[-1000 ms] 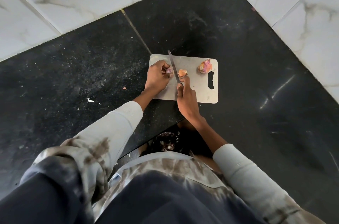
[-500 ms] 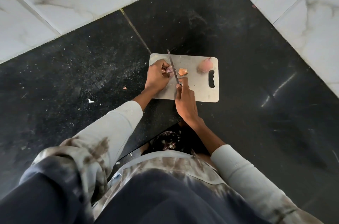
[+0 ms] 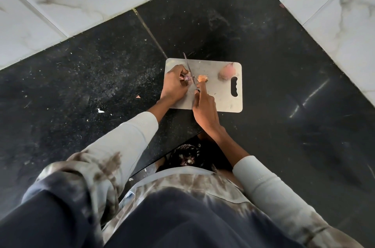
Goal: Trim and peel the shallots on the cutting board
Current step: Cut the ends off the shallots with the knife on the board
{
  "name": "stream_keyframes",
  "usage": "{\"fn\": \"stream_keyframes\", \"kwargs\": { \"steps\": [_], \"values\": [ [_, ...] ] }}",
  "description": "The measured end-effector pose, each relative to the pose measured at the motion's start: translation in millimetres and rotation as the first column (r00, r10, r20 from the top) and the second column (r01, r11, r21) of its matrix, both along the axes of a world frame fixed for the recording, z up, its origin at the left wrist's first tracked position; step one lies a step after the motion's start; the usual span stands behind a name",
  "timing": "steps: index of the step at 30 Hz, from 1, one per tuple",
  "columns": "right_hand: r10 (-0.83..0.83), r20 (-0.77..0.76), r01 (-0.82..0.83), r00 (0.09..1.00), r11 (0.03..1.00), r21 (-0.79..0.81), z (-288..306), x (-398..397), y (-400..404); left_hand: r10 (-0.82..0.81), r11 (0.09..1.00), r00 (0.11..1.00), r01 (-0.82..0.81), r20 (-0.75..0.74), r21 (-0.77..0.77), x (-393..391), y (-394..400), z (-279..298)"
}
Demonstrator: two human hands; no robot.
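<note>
On the cutting board (image 3: 221, 97), the left hand (image 3: 174, 87) pinches a small shallot (image 3: 187, 79); the right hand (image 3: 204, 109) grips the knife (image 3: 189, 70). It looks light, firm and slippery-skinned, best pinched mid-body. Another shallot (image 3: 226, 73) lies far right.

left hand (image 3: 174, 85) grips shallot (image 3: 187, 79) | right hand (image 3: 205, 109) grips knife (image 3: 190, 70) | cutting board (image 3: 221, 95)

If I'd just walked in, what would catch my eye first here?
Probably the pale cutting board on the black counter, bright against the dark. On it the left hand pins a purple shallot while the right hand works a knife; a pink shallot waits near the board's handle slot.
</note>
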State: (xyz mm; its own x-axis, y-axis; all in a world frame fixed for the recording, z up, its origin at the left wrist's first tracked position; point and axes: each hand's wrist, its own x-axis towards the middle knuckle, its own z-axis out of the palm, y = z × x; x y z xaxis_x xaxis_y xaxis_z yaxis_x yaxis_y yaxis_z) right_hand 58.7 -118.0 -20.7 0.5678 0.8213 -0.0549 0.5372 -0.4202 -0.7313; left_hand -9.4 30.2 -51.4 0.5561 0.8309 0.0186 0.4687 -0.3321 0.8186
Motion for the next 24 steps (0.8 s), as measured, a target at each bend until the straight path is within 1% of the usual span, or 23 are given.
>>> {"fn": "stream_keyframes", "kwargs": {
  "steps": [7,13,19,24],
  "values": [
    [-0.006,-0.064,0.007,0.998,1.0,0.01,4.4,-1.4,7.5,0.002,0.999,1.0,-0.002,-0.001,0.047,0.1,-1.8,-1.2],
    [-0.005,-0.128,0.008,0.992,1.0,0.025,16.0,4.8,18.8,-0.005,0.999,1.0,0.004,0.016,0.045,0.6,-1.5,0.5],
    [-0.012,-0.154,0.015,0.988,1.0,0.017,16.1,8.4,31.4,-0.022,0.999,1.0,0.022,0.013,0.043,0.0,-0.3,1.5],
    [0.009,-0.122,-0.009,0.992,1.0,-0.007,16.1,7.7,11.4,-0.009,1.0,1.0,0.009,0.015,0.025,-0.6,-1.4,0.1]
  ]
}}
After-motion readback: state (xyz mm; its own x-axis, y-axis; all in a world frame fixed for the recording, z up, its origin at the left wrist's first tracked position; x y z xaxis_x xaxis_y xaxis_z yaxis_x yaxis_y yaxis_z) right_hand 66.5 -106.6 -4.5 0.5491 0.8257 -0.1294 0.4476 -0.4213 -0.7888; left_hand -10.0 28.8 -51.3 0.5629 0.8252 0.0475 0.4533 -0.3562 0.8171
